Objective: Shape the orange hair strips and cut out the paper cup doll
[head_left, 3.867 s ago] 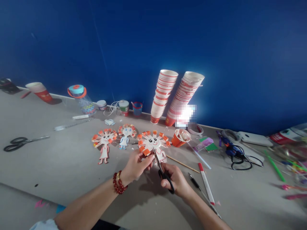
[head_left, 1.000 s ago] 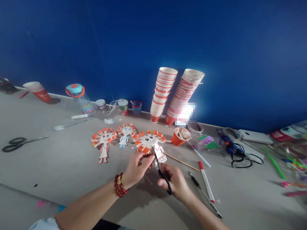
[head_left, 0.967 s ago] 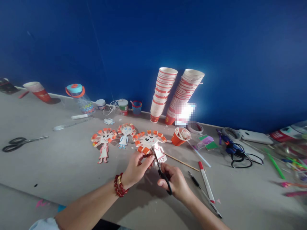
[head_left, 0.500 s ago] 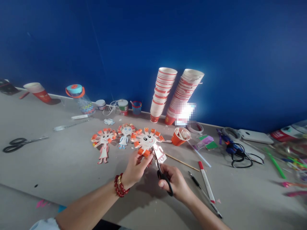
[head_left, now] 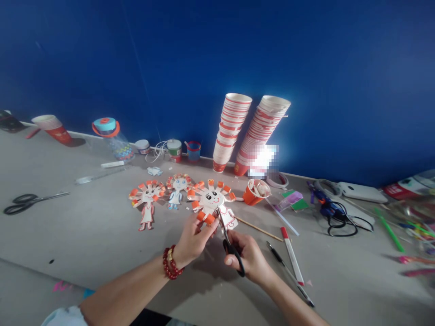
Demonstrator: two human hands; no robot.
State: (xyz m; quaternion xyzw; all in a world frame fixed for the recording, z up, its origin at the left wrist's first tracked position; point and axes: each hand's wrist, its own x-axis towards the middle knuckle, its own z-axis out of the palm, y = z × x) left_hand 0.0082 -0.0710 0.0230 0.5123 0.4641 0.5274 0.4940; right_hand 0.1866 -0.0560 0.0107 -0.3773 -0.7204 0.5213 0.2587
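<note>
Head view: both forearms reach forward over the grey tabletop (head_left: 102, 244). Left hand (head_left: 192, 238) pinches the white paper-cup doll with orange fringe (head_left: 212, 202) at its lower edge. Right hand (head_left: 249, 258) is closed through the black-handled scissors (head_left: 229, 244), blades at the doll's right side.

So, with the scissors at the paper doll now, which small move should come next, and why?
Probably close the black scissors for one short snip. The right hand has its fingers in the handles, and the blades point up at the lower edge of the paper-cup doll, which the left hand pinches by its orange strips. How far the blades are open cannot be told.
</note>
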